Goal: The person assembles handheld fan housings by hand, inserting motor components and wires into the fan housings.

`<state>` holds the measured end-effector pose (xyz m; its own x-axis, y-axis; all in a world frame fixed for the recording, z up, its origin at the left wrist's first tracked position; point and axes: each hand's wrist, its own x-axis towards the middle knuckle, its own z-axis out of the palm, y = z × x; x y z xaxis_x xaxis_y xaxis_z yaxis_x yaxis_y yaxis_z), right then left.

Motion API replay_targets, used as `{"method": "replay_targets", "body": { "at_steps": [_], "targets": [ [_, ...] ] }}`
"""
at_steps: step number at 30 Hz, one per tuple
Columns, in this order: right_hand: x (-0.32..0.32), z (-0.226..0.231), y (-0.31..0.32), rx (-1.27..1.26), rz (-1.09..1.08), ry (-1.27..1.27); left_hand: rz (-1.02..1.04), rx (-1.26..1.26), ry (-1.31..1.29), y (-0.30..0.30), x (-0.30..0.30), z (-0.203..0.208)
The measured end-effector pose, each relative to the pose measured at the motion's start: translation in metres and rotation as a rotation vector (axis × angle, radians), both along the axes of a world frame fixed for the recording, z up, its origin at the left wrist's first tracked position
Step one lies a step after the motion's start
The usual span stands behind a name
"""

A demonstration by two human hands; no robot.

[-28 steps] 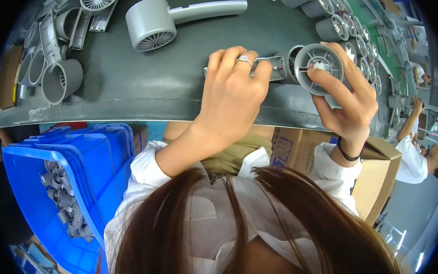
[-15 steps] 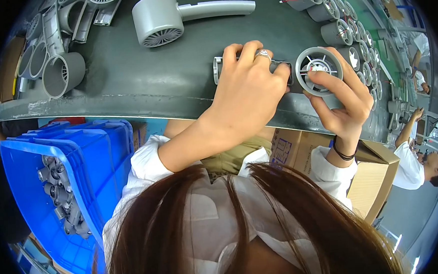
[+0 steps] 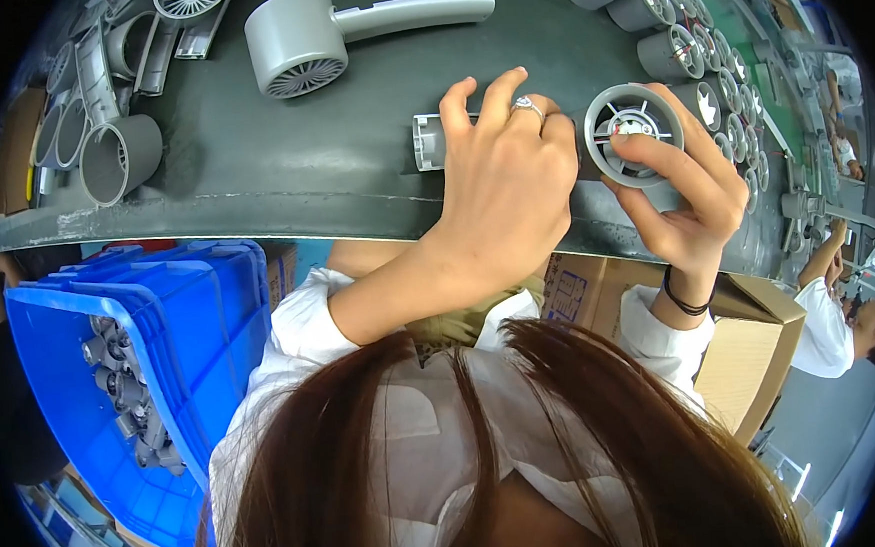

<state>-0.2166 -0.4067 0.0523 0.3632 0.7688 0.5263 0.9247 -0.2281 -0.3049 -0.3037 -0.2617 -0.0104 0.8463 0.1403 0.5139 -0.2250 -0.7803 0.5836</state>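
Observation:
My right hand (image 3: pixel 687 173) grips a round grey fan housing (image 3: pixel 610 104) by its rim, a fingertip over the spoked hub. Close beside it, my left hand (image 3: pixel 506 169) is over a short, light grey, hollow part (image 3: pixel 429 142) on the bench. Two of the left hand's fingers stick up and apart. The others curl down toward the fan housing, their tips hidden, so what they pinch does not show. Farther back lies a grey handheld fan body (image 3: pixel 298 46) with a long handle (image 3: pixel 417 14).
Several grey fan cylinders (image 3: pixel 667 54) stand at the right on the dark green bench (image 3: pixel 220 156). Grey tubes and shells (image 3: pixel 122 157) are piled at the left. Below are a blue crate (image 3: pixel 215 327) of small grey parts and a cardboard box (image 3: pixel 739 365). A person (image 3: pixel 826 325) is at far right.
Two of my left hand's fingers have lifted and spread, uncovering more of the hollow part. My right hand still holds the fan housing. The view has shifted slightly.

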Motion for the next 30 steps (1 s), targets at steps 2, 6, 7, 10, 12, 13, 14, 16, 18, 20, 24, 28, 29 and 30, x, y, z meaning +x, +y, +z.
{"method": "replay_targets", "body": {
  "at_steps": [2, 6, 7, 10, 12, 13, 14, 16, 18, 20, 24, 28, 29, 30],
  "targets": [
    [0.001, -0.002, -0.004, 0.005, -0.006, 0.042, -0.007, -0.037, 0.038, 0.000, 0.002, 0.001],
    [0.005, -0.010, -0.006, 0.106, 0.011, 0.203, 0.003, 0.004, 0.056, 0.004, 0.003, 0.003],
    [0.005, -0.012, -0.006, 0.175, 0.029, 0.275, -0.002, 0.046, 0.068, 0.004, 0.003, 0.003],
    [0.004, -0.021, -0.010, 0.237, 0.012, 0.364, 0.018, 0.138, 0.034, 0.002, 0.004, -0.003],
    [0.002, -0.023, -0.011, 0.245, -0.001, 0.393, 0.042, 0.185, -0.012, 0.001, 0.005, -0.006],
    [0.000, -0.024, -0.011, 0.256, -0.011, 0.422, 0.045, 0.215, -0.027, 0.002, 0.005, -0.007],
    [-0.001, -0.025, -0.010, 0.254, -0.015, 0.425, 0.047, 0.245, -0.042, 0.002, 0.006, -0.008],
    [-0.003, -0.027, -0.007, 0.340, -0.026, 0.536, 0.041, 0.264, -0.016, 0.003, 0.006, -0.006],
    [-0.001, -0.029, -0.010, 0.325, -0.007, 0.559, 0.035, 0.283, 0.009, 0.005, 0.007, -0.005],
    [-0.002, -0.031, -0.010, 0.410, -0.026, 0.649, 0.034, 0.284, -0.014, 0.005, 0.008, -0.004],
    [0.000, -0.038, -0.013, 0.465, 0.038, 0.678, 0.026, 0.280, -0.024, 0.007, 0.009, -0.007],
    [0.003, -0.035, -0.015, 0.449, 0.071, 0.717, -0.007, 0.264, -0.036, 0.011, 0.008, -0.011],
    [0.008, -0.036, -0.019, 0.411, 0.121, 0.670, -0.011, 0.275, -0.060, 0.011, 0.008, -0.011],
    [0.010, -0.037, -0.021, 0.373, 0.170, 0.623, -0.012, 0.273, -0.061, 0.011, 0.009, -0.011]
  ]
}}
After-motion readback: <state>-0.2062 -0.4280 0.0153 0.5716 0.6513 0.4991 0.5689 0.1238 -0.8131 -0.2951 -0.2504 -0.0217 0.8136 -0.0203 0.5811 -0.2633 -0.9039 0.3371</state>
